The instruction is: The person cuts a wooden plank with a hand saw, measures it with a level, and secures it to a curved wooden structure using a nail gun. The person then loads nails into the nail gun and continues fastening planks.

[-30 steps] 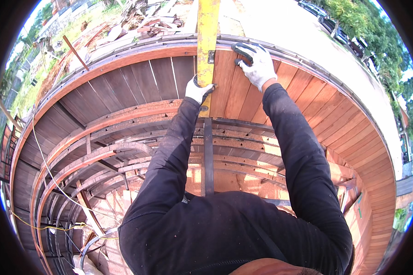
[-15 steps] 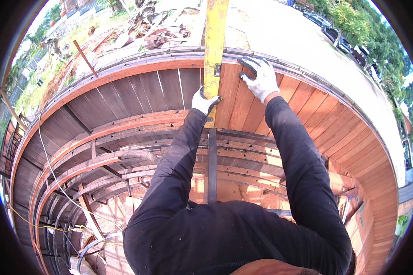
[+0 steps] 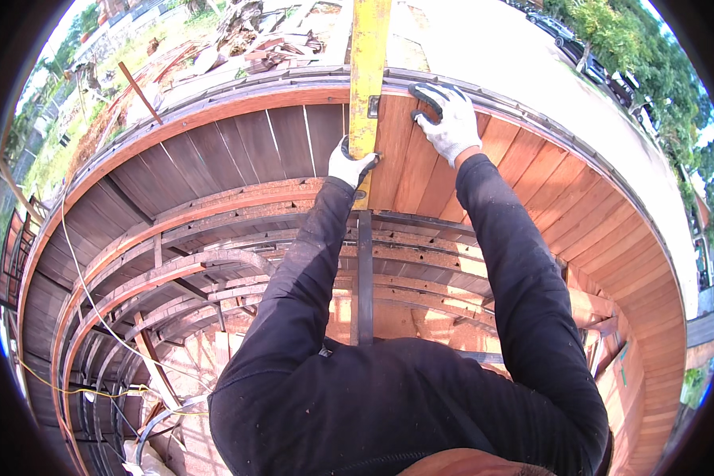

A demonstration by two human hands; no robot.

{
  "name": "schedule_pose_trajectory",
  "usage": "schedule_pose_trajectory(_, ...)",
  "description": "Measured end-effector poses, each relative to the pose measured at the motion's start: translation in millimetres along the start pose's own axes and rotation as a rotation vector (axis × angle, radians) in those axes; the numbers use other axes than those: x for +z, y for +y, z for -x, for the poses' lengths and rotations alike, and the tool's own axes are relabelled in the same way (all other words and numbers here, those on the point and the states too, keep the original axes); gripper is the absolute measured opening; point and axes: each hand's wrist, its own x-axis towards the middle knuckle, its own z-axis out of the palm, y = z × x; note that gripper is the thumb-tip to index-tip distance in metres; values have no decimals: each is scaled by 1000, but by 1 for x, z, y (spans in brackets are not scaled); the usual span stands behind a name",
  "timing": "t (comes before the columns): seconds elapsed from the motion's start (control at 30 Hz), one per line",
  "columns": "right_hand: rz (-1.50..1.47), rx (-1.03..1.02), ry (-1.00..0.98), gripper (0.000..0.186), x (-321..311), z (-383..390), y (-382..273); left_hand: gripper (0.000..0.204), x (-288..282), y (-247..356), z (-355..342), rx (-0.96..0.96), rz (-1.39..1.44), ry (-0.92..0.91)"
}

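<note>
A long yellow spirit level [image 3: 365, 127] stands against the inside of a curved wall, its top running past the upper rim and out of view. My left hand [image 3: 349, 166], in a white glove with dark fingertips, is closed around its lower part. Reddish wooden boards [image 3: 432, 178] begin right beside the level and fan out to the right. My right hand [image 3: 451, 127], gloved alike, lies over the top of these boards near the rim, thumb and fingers spread and curved. Whether its fingertips press on the wood I cannot tell.
Left of the level stand dark grey boards [image 3: 206, 159] with narrow gaps. Curved wood and metal rails [image 3: 190, 206] run below, with a dark metal post [image 3: 365, 278] before me. A thin cable [image 3: 87, 285] hangs at left. Scrap wood [image 3: 282, 51] lies outside, beyond the rim.
The wall, level and both hands sit slightly higher in the picture. My left hand keeps its grip on the spirit level, and my right hand stays near the same boards.
</note>
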Motion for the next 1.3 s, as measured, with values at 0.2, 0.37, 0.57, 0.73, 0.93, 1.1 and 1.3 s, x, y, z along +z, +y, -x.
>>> schedule_pose_trajectory(0.2,50,-8,7,40,-1,2,-6,41,-7,-1,3,12,-98,14)
schedule_pose_trajectory(0.37,37,-31,55,40,3,4,-2,41,-4,2,2,-4,-70,8)
schedule_pose_trajectory(0.57,-3,-20,52,39,1,2,-3,42,-9,-7,-2,9,-63,-6)
schedule_pose_trajectory(0.73,-26,-40,69,39,0,0,-2,43,-10,-9,-2,32,-69,3)
schedule_pose_trajectory(0.93,-25,-37,74,39,-1,0,-6,43,-14,-11,-5,40,-88,-5)
schedule_pose_trajectory(1.1,13,2,52,40,-3,2,-7,43,-8,-3,0,21,-108,-9)
schedule_pose_trajectory(1.3,17,-6,17,45,-2,2,-2,46,-4,-3,0,33,-115,11)
